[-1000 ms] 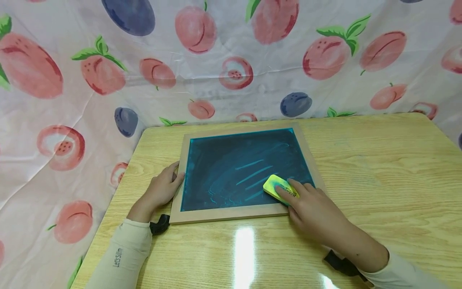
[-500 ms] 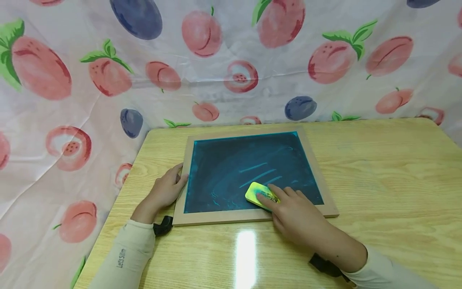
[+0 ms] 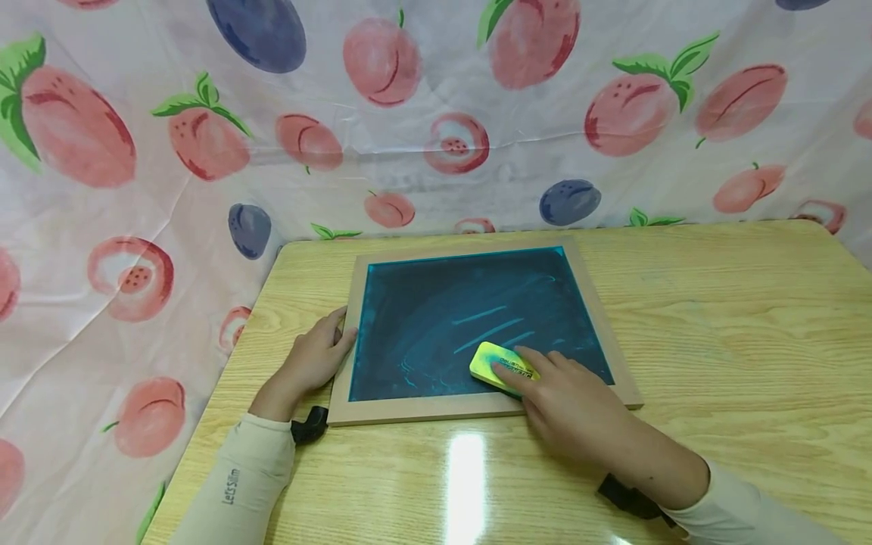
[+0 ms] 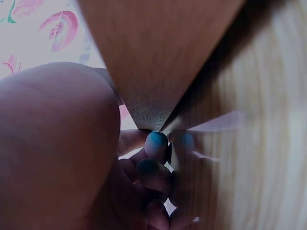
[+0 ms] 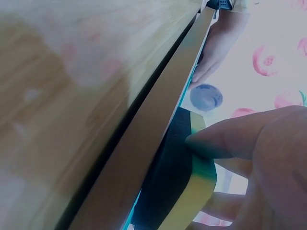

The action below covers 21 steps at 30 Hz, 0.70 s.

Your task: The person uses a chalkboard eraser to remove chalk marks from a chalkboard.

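Observation:
A wood-framed chalkboard (image 3: pixel 422 318) lies on the table, with several blue chalk strokes and faint smears on its dark surface. My right hand (image 3: pixel 575 401) grips a yellow board eraser (image 3: pixel 487 363), its dark underside down on the board's lower right part. In the right wrist view, a blue-stained thumb presses against the eraser (image 5: pixel 201 191); the other fingers are partly hidden behind it. At the board's left edge, my left hand (image 3: pixel 309 359) holds the frame, thumb over its top. The left wrist view shows curled fingers (image 4: pixel 156 143) with blue-stained tips beside the frame (image 4: pixel 158 57).
The light wooden table (image 3: pixel 736 325) extends to the right of the board and in front of it. A fruit-patterned cloth (image 3: pixel 409 144) hangs behind and along the left side. Black wrist mounts (image 3: pixel 309 425) sit under both wrists, close to the tabletop.
The right hand has swept the eraser left across the lower board, then slightly back right. The lowest chalk strokes no longer show. The left hand stays at the frame; the head view has shifted slightly.

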Tool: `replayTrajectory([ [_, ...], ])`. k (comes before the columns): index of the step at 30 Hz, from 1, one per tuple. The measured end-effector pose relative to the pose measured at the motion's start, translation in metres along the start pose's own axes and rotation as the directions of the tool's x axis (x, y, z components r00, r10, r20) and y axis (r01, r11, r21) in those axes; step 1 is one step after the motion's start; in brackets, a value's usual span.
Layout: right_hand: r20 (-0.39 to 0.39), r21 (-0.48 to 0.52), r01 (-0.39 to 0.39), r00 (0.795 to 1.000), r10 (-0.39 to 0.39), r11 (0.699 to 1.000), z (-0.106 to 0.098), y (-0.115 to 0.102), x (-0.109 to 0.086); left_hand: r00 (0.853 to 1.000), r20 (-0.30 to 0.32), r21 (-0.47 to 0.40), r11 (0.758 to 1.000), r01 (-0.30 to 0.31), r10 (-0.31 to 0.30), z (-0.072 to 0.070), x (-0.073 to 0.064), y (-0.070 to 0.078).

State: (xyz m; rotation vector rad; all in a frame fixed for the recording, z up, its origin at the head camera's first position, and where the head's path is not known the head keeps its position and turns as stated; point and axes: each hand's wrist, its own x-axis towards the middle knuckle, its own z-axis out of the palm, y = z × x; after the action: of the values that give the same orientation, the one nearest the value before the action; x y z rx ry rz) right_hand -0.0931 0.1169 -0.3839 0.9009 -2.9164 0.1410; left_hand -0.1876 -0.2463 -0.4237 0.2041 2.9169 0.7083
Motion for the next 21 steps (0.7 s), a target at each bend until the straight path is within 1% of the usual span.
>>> replayTrajectory([
  [3, 0.000, 0.011, -0.008, 1.000, 0.008, 1.000, -0.002, 0.005, -0.004, 1.000, 0.005, -0.002, 1.000, 0.008, -0.008, 0.000, -0.001, 0.001],
  [11, -0.004, -0.004, -0.042, 0.999, 0.042, 0.999, -0.004, 0.017, -0.015, 1.000, -0.001, -0.002, 1.000, -0.005, 0.005, 0.001, 0.000, -0.002],
  [15, -0.014, -0.004, -0.037, 0.999, 0.037, 0.999, -0.004, 0.021, -0.018, 1.000, 0.002, -0.004, 1.000, -0.002, 0.002, 0.002, 0.001, -0.003],
  [21, -0.013, -0.006, -0.030, 0.999, 0.030, 1.000, -0.004, 0.020, -0.018, 1.000, -0.003, 0.003, 1.000, -0.006, 0.006, 0.002, 0.002, -0.003],
])
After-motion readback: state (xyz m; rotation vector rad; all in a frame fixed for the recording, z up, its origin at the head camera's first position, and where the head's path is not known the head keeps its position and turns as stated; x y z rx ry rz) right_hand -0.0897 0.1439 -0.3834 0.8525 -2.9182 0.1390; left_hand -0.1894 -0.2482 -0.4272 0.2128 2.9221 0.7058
